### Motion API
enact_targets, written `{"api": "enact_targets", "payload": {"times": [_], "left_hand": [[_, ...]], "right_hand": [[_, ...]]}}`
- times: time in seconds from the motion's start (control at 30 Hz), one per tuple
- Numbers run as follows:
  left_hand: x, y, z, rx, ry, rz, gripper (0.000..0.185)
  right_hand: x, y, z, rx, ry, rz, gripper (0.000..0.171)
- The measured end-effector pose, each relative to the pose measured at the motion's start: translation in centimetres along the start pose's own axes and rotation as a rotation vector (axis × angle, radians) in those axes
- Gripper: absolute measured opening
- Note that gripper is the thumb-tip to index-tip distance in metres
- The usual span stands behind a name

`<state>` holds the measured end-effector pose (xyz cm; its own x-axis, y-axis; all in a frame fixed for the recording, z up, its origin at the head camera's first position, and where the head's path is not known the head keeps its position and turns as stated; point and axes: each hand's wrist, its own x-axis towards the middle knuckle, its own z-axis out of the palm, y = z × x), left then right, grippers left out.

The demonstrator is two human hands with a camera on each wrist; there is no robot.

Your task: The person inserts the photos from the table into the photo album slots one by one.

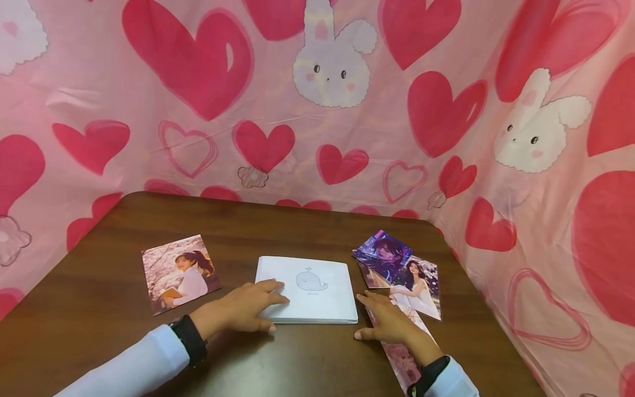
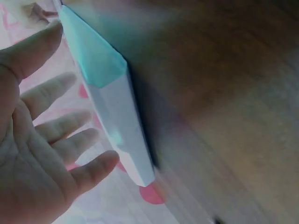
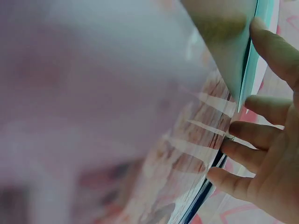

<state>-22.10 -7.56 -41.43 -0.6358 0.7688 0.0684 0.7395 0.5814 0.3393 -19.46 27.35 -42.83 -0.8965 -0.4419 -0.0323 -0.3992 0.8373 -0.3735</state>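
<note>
A white book (image 1: pixel 310 303) with a small whale drawn on its cover lies flat in the middle of the table; its edge looks partly turquoise in the left wrist view. My left hand (image 1: pixel 244 307) is spread at the book's left side, fingertips over the cover and thumb near the front corner. At the right side is my right hand (image 1: pixel 389 320), fingers apart, fingertips close to the book's edge. Beneath that hand runs a pink picture strip (image 1: pixel 404 364), partly hidden by it. Neither hand grips anything.
To the left lies a picture (image 1: pixel 179 274) of a person among pink blossoms. A purple picture (image 1: pixel 383 252) overlaps a picture of a person in a white dress (image 1: pixel 421 286) at the right. Behind the brown table (image 1: pixel 238 229) hangs a pink cloth (image 1: pixel 278 105) with hearts and rabbits.
</note>
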Motion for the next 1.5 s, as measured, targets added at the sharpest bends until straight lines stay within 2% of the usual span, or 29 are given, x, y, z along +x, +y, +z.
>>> {"api": "enact_targets", "payload": {"times": [0.2,0.57,0.7,0.8,1.03,1.27,1.5], "left_hand": [[-0.1,-0.1,0.3,0.035,-0.026,0.017,0.055],[0.6,-0.1,0.7,0.095,0.042,0.071,0.045],[2.0,0.6,0.6,0.155,0.058,0.063,0.042],[3.4,1.2,0.6,0.174,0.031,0.041,0.044],[5.7,2.5,0.9,0.135,-0.020,0.022,0.046],[5.9,2.7,1.3,0.147,-0.029,0.016,0.042],[5.8,2.6,1.3,0.147,-0.009,0.051,0.038]], "right_hand": [[0.0,-0.3,-0.2,-0.011,-0.031,0.007,0.082],[0.0,-0.6,-0.2,0.011,-0.084,0.079,0.078],[0.0,-0.6,-0.3,0.006,-0.083,0.079,0.078],[0.0,-0.6,-0.2,-0.001,-0.076,0.077,0.078],[0.0,-0.4,0.1,-0.002,-0.057,0.047,0.079],[-0.1,-0.5,0.1,0.000,-0.056,0.026,0.078],[-0.1,-0.6,0.2,0.000,-0.046,0.030,0.077]]}}
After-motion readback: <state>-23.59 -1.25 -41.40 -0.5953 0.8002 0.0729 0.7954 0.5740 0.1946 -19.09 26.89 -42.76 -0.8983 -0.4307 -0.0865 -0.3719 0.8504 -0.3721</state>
